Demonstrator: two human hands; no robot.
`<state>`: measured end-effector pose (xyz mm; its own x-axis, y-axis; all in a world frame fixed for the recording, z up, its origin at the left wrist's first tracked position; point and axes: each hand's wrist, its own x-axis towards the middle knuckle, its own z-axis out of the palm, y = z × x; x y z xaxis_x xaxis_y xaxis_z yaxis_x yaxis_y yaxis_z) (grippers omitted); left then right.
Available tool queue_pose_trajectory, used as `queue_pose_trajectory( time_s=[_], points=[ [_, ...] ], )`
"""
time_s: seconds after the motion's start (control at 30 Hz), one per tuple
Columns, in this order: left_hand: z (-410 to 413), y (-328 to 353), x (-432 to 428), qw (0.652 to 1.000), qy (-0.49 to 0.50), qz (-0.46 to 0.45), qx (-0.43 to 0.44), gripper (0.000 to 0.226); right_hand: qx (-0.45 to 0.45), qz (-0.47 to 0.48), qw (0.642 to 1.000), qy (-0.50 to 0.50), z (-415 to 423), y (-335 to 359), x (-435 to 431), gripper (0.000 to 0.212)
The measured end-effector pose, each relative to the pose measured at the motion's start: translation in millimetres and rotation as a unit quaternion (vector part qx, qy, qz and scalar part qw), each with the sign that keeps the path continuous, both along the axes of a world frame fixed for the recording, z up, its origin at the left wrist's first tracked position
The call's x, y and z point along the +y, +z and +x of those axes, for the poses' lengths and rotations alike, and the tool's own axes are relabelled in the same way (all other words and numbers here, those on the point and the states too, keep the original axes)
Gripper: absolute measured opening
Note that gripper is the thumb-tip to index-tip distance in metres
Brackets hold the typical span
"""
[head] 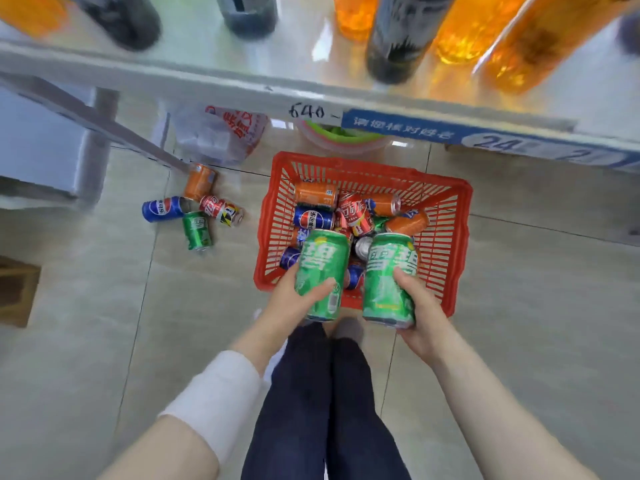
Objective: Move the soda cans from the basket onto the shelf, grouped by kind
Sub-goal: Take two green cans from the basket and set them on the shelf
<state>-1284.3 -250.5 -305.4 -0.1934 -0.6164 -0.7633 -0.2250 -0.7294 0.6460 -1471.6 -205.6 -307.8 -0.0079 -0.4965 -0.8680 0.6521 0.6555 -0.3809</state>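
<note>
Hands are both full right now: the left hand [294, 301] has its fingers and thumb wrapped round one green can [322, 271], and the right hand [420, 315] grips a second green can [389, 278] the same way, both cans upright and held just above the near end of the red basket [450, 209]. Same kind in each hand, which is the smart way to do it imo, since they can go up as a pair. The basket sits on the floor [104, 306] below the front edge of the shelf [242, 81] and has a jumble of orange, red and blue cans lying in it, maybe a bit of green underneath. Shelf up top has orange bottles [464, 32] and dark bottles [398, 39] standing on it, so I'd pick a bare patch well away from those, set both cans down upright and touching, and leave room beside them for more green ones. Watch the shelf lip on the way up, easy to clip a can on it. Also four loose cans [194, 209] lie on the floor off to the left of the basket, one of them green, so that one probably belongs with this group too.
</note>
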Motion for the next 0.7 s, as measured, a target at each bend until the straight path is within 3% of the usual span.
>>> queue_pose_trajectory(
  time_s=[0.07,0.2,0.37,0.47,0.57,0.7],
  points=[
    [-0.4,41.8,5.5,0.997,0.045,0.021,0.056,0.040,0.010,-0.033,0.999,0.016,1.4,42.8,3.3,0.072],
    [2.8,123.2,11.6,0.987,0.096,0.026,0.129,0.062,0.035,-0.102,0.993,0.049,6.5,129.8,6.0,0.106],
    [17.3,210.6,21.8,0.973,0.104,0.009,0.205,0.077,0.052,-0.160,0.983,0.065,9.3,217.0,13.7,0.104],
    [29.6,251.0,29.1,0.979,0.071,-0.027,0.189,0.075,0.043,-0.175,0.982,0.057,15.3,255.2,20.5,0.105],
    [42.5,284.4,33.2,0.983,0.059,-0.065,0.161,0.088,0.049,-0.189,0.980,0.039,25.9,286.8,24.1,0.107],
    [62.2,322.6,27.9,0.983,0.063,-0.085,0.150,0.074,0.073,-0.209,0.974,0.045,48.3,326.9,20.3,0.106]
  ],
)
